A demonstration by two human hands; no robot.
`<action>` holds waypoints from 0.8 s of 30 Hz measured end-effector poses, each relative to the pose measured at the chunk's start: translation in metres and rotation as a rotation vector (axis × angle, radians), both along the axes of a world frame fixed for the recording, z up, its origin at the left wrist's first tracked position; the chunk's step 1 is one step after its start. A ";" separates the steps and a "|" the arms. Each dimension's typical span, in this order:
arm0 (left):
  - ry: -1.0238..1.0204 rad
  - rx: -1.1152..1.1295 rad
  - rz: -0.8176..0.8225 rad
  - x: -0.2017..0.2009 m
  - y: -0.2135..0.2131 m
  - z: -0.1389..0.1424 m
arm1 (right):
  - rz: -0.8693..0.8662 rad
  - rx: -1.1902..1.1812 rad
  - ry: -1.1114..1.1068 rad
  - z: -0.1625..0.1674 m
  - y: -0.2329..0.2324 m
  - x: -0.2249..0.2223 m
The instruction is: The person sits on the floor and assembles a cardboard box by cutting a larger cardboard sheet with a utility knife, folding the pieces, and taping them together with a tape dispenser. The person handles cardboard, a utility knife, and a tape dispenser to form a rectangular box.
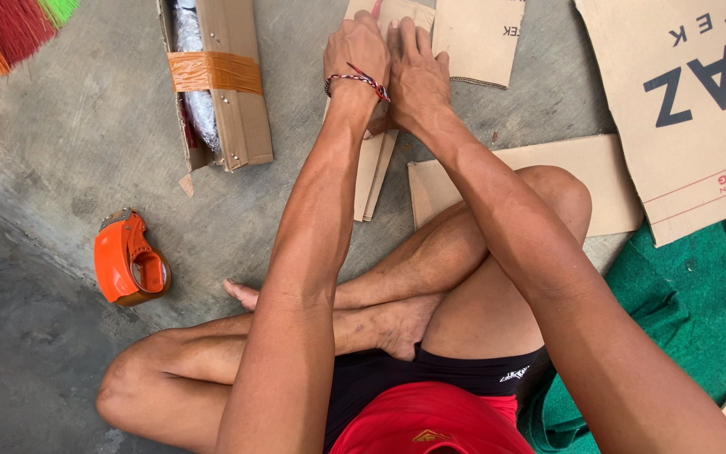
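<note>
I sit cross-legged on a concrete floor. Both arms reach forward. My left hand point(356, 50), with a braided cord on the wrist, presses down on a folded strip of brown cardboard point(373, 172) that runs from under my hands toward my legs. My right hand point(413, 71) lies flat beside it, fingers together, pressing on the same cardboard. The upper end of the strip is hidden under both hands. Whether the fingers grip an edge I cannot tell.
An orange tape dispenser point(130, 261) lies on the floor at the left. A taped cardboard package point(220, 76) with silver wrapping inside lies at the top. Loose cardboard sheets point(691, 109) and a green mat point(682, 311) are on the right. Coloured broom bristles point(2, 34) show top left.
</note>
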State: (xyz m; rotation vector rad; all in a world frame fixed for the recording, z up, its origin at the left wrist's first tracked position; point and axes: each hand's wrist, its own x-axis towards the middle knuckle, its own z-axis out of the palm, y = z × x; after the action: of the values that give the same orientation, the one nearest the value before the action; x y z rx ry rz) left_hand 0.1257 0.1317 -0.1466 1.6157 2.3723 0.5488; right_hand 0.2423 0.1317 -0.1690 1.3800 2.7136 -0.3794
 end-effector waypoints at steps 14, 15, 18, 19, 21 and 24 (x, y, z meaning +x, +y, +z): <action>0.096 -0.112 -0.086 0.005 -0.017 0.009 | -0.046 -0.060 -0.014 0.015 -0.006 0.002; 0.058 -0.132 -0.067 0.004 -0.019 0.010 | -0.045 -0.057 -0.012 0.016 -0.006 0.002; -0.011 -0.197 -0.034 0.004 -0.027 0.008 | -0.036 -0.018 -0.016 0.013 -0.006 0.002; -0.001 -0.223 -0.037 0.004 -0.030 0.006 | -0.030 0.016 -0.023 0.011 -0.005 0.002; 0.040 -0.241 -0.052 0.005 -0.038 0.001 | -0.024 0.074 -0.035 0.005 -0.005 0.002; 0.079 -0.233 -0.065 0.004 -0.054 -0.005 | -0.028 0.073 -0.028 -0.001 -0.006 0.002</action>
State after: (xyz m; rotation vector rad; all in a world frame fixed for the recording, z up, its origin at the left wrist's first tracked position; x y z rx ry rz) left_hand 0.1300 0.0778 -0.1514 1.6294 2.3274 0.1900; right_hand 0.2443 0.1260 -0.1697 1.4316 2.7135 -0.2626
